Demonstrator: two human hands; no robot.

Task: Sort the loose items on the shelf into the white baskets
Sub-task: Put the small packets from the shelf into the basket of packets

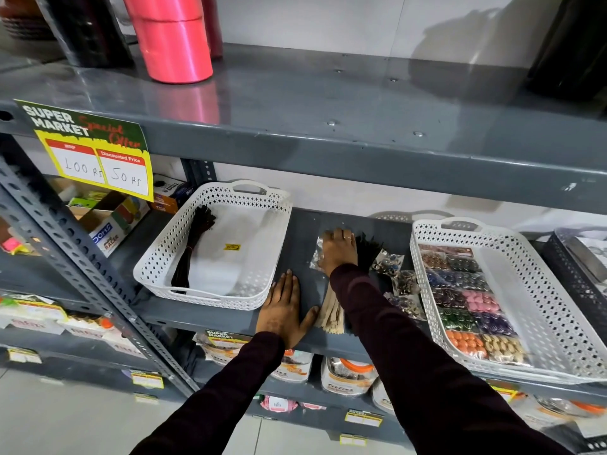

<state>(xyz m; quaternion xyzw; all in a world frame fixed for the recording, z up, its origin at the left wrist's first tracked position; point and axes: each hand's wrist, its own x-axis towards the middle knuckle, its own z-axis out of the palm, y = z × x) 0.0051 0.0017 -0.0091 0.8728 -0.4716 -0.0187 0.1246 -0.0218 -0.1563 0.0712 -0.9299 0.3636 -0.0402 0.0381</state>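
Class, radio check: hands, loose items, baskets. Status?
Left hand flat on shelf, empty. Right hand reaching onto clear packet, grip unclear. Packets and sticks loose between both white baskets.

Grey shelf (328, 103) is looking like painted metal, smooth and glossy, reflecting the shiny pink ribbon roll (174, 37). White baskets (184, 244) are showing matt perforated plastic. Bead packets (460, 290) are glinting in clear film.

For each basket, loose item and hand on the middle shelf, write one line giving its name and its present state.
Left basket: holds one dark bundle, mostly bare.
Right basket: bead packets along its left side.
Beige sticks: loose on shelf.
Small bead packets: loose beside right basket.
Left hand: flat, open, on shelf.
Right hand: resting on a clear packet; grip unclear.
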